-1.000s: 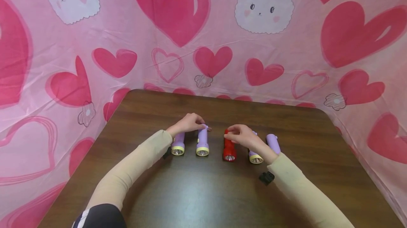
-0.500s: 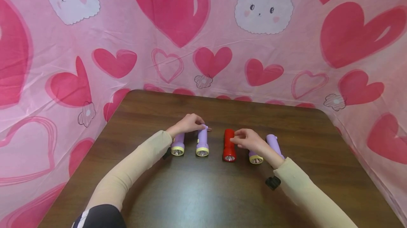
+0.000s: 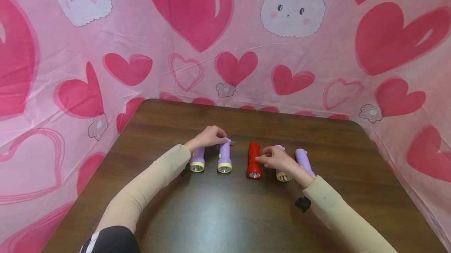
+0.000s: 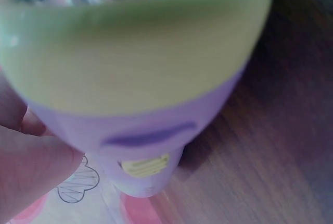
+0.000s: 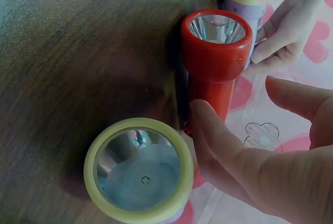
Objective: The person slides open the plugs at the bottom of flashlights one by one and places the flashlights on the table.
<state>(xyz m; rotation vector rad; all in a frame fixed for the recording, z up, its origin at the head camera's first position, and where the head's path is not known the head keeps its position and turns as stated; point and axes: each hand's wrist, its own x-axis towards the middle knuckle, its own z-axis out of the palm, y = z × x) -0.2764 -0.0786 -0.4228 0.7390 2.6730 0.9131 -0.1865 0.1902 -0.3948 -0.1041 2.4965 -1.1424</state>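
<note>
Several flashlights lie in a row on the brown table, lenses facing me. My left hand (image 3: 208, 136) pinches the tail end of a purple flashlight (image 3: 224, 158) with a yellow head. Beneath the left wrist is another purple flashlight (image 3: 197, 163), its tail hidden; a purple flashlight (image 4: 130, 67) fills the left wrist view. Right of them lies a red flashlight (image 3: 254, 161). My right hand (image 3: 276, 158) hovers beside it, thumb and fingers spread apart; whether a fingertip touches it I cannot tell. A purple flashlight (image 3: 283, 175) lies partly under this hand.
One more purple flashlight (image 3: 303, 159) lies at the right end of the row, its head hidden by the right wrist. A small brownish thing (image 3: 231, 143) shows beside the left fingertips. Pink heart-print cloth (image 3: 246, 100) hangs behind the table (image 3: 211, 214).
My right hand has come off the red flashlight's tail end and moved right and slightly nearer me. The left hand stays where it was.
</note>
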